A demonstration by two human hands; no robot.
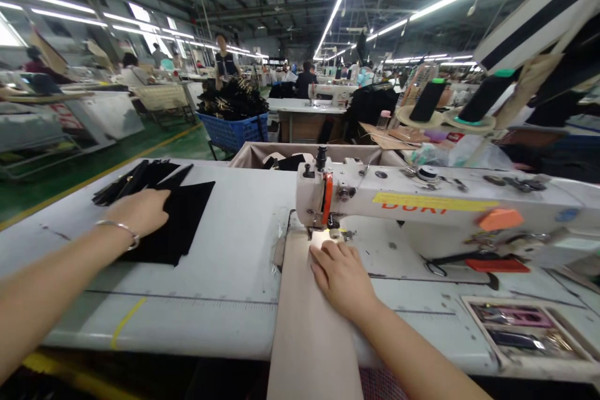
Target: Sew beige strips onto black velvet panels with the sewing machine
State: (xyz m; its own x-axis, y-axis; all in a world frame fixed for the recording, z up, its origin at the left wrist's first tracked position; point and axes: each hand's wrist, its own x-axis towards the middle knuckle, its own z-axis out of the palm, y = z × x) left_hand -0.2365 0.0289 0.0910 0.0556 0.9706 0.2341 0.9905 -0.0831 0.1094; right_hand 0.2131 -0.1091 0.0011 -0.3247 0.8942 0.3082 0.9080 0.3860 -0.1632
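The beige strip [310, 331] is draped over the front edge of the table [239, 231] below the head of the sewing machine [445, 200], pressed flat by the right hand [344, 275] with fingers slightly apart, while black pieces [194, 215] farther left are touched by the left hand [143, 211], whose grip cannot be told.

The left hand [140, 211] touches black pieces [191, 215] toward the worktop's [244, 225] far left corner; the right hand [344, 276] rests on beige material [307, 337] running from the sewing machine [440, 184] over the near edge.
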